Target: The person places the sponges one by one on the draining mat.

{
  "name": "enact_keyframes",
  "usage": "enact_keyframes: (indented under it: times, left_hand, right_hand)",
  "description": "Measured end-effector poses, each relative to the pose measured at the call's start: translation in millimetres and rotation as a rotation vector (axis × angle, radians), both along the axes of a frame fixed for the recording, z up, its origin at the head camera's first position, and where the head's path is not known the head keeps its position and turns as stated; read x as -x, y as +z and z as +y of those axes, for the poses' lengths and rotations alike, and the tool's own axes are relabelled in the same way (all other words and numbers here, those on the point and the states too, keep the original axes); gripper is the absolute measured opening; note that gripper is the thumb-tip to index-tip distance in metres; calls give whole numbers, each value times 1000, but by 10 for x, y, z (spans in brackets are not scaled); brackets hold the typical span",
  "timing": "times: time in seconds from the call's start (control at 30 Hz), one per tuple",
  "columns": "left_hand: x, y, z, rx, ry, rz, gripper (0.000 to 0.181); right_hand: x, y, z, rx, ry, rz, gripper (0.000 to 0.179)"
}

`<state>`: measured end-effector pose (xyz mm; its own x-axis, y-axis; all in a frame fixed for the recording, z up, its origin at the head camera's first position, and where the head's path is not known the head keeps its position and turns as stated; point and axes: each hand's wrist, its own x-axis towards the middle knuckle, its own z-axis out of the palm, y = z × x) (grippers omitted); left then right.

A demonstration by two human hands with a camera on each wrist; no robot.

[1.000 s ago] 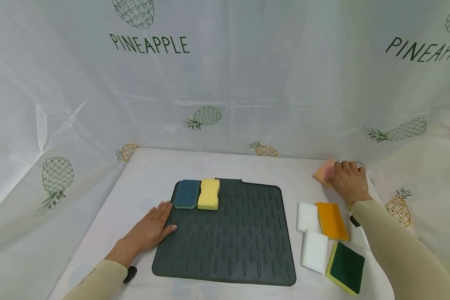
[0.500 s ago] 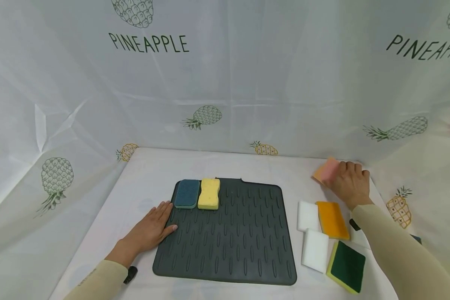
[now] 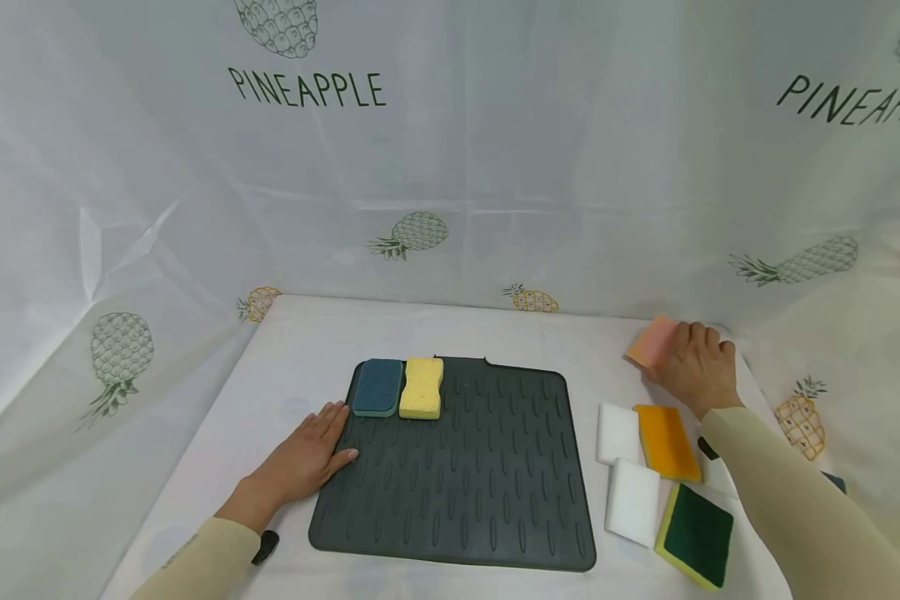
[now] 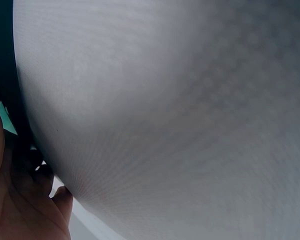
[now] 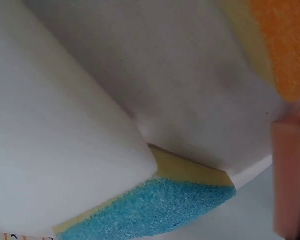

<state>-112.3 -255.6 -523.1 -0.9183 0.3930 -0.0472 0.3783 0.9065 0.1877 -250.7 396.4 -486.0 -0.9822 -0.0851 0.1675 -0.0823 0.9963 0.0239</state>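
Note:
My left hand (image 3: 305,452) rests along the left edge of a dark grey ridged mat (image 3: 487,483), fingers extended and thumb over the mat. On the mat's upper left lie a dark blue sponge (image 3: 378,387) and a yellow sponge (image 3: 422,388), side by side. At the table's far right corner my right hand (image 3: 696,367) grips a pink and peach sponge (image 3: 651,342) by its right side. In the right wrist view that pink sponge (image 5: 290,175) stands at the right border, with only a bit of finger showing. My left wrist view is mostly filled by pale cloth.
Right of the mat lie two white sponges (image 3: 618,433), an orange sponge (image 3: 667,442) and a green-topped yellow sponge (image 3: 694,536). The right wrist view shows a blue and yellow sponge (image 5: 155,207) beside a white block (image 5: 65,135). A pineapple-print sheet (image 3: 457,167) hangs behind the table.
My right hand has shifted slightly at the far corner, and more of the pink sponge shows beside it than a second ago. My left hand stays on the mat's edge.

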Motion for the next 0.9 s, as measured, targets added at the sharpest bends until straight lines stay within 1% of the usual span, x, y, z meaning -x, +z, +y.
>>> enact_keyframes:
  times: [0.07,0.17,0.33,0.4,0.6,0.9]
  left_hand:
    - [2,-4,6,2,-1,-1,79]
    - [-4,-4,7,4,-1,-3,79]
    - [-16,-4,-6,6,-1,-4,80]
    - [-15,-7,-9,9,-3,0,79]
    - [-1,-13,-11,7,-7,4,79]
    - [6,12,11,-1,-8,3,79]
  right_hand:
    - [0,10,3,-11,4,11,83]
    - [11,43,-28,-22,35,43,78]
    - [13,134,-176,-35,116,70,80]
    - [5,168,-256,-55,148,85,82]
    - [7,221,-495,-132,237,170,86]
    - [17,265,-811,-198,320,248,87]
